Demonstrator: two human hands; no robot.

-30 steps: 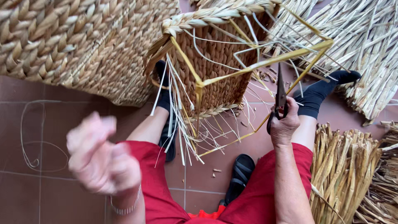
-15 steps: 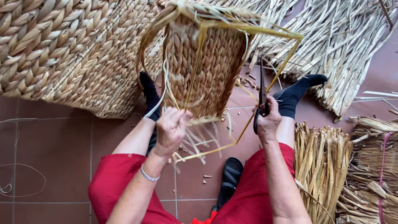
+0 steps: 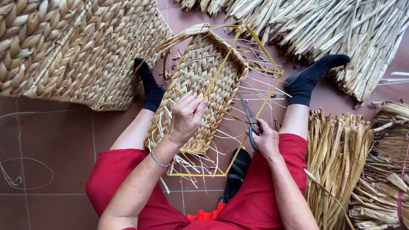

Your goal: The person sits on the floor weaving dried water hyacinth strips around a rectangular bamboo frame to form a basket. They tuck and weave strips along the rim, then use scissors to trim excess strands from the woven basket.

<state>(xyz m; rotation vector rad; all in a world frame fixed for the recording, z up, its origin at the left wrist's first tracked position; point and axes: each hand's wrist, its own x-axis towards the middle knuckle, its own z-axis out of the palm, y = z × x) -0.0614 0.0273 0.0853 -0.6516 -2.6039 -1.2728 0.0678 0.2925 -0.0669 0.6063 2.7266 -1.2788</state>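
Big woven basket (image 3: 81, 47) upper left on the tiled floor (image 3: 55, 140), finished and out of the way; loose reed bundles (image 3: 324, 34) spread across the top and stacked at right (image 3: 341, 157), all clear of the work; between the legs in red trousers (image 3: 140, 187) and black socks (image 3: 149, 87), the half-woven basket (image 3: 200, 81) on its yellow wire frame (image 3: 260, 42), tilted with the open frame side towards the right and stray ends sticking out along the lower and right edges; left hand (image 3: 186, 119) spread flat on the woven panel, fingers pressing the weave, gripping nothing that can be made out; right hand (image 3: 266, 140) closed round the handles of the scissors (image 3: 249, 117), blades pointing up towards the frame's right edge, whether parted or closed too small to tell. To trim well, probably best to keep the left hand firm on the panel so the basket cannot rock on the frame; bring the blades to one stray end at a time, near the weave but not into it; cut beside the wire, never across it, since a nick there would likely blunt the blades; turn the basket rather than twisting the wrist when an end sits awkwardly; keep the pressing fingers well apart from the blade tips; watch the thin loose stalks (image 3: 200, 164) at the bottom corner, likely to spring when snipped.
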